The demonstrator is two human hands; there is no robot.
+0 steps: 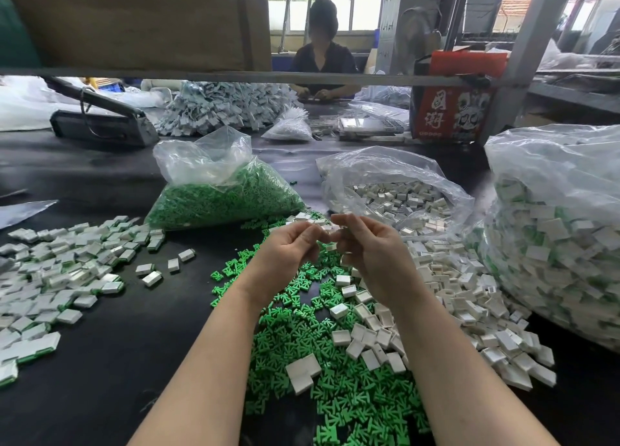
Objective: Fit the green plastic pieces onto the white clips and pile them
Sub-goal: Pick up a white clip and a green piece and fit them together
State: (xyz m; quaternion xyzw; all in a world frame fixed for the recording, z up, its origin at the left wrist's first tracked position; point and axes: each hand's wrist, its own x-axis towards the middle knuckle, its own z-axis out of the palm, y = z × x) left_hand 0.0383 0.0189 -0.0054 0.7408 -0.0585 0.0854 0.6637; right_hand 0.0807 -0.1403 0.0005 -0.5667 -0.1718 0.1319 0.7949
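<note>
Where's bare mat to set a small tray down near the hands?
Bare black mat lies between the finished pile on the left and the loose green pieces; more lies behind that pile, left of the green bag. Crowded: under both hands and right, across the white clips to the big bag.

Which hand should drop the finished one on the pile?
Probably the left hand: the finished pile lies on its side of the table, while the right hand sits nearer the loose white clips.
</note>
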